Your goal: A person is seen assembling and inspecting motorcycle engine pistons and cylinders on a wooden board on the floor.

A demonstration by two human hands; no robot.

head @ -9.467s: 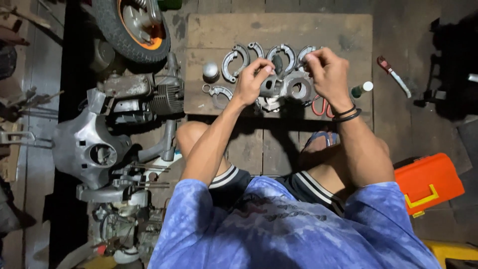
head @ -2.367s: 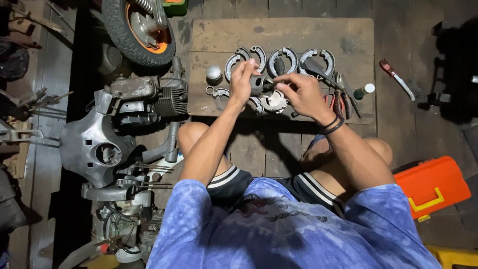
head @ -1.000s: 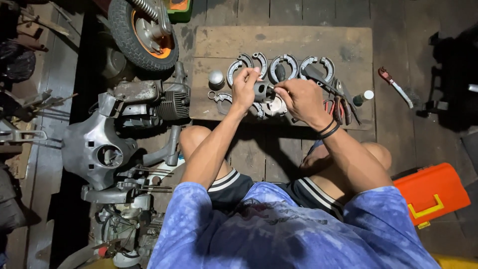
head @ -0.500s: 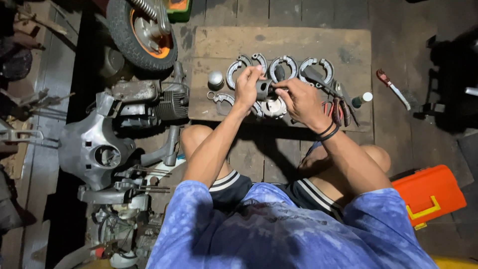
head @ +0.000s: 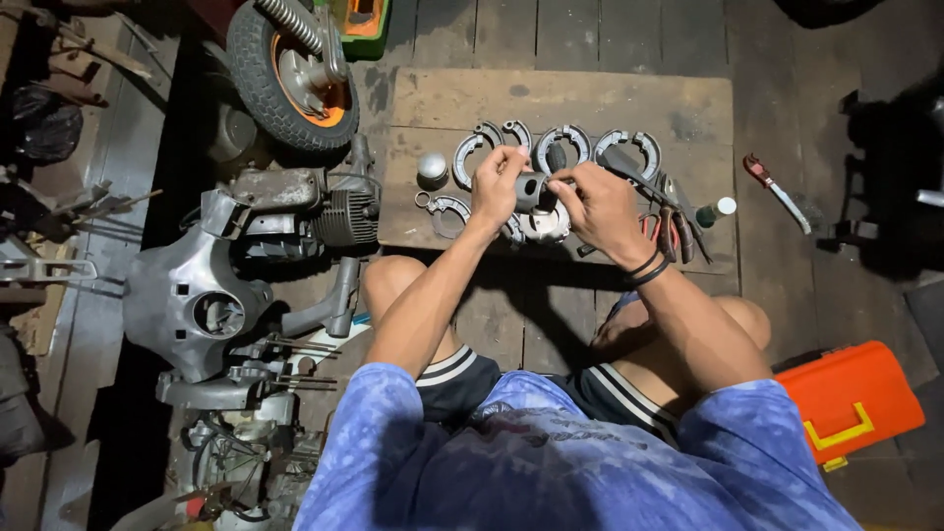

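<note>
Near the top centre of the frame, the left hand (head: 499, 185) and right hand (head: 602, 205) met over a worn wooden board (head: 551, 98) laid on a dark plank floor (head: 629, 29). Both hands' fingers were curled closed around a small dark cylindrical part (head: 532, 192). Curved brake shoes (head: 565, 143) lay on the board behind; an orange toolbox (head: 851, 398) sat at lower right, a tyred wheel (head: 285, 74) at upper left.

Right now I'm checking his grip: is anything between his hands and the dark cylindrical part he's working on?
Nothing visible. The left hand is wrapped directly around the dark cylindrical part, and the right hand touches its other end with its fingertips, above the wooden board.
</note>
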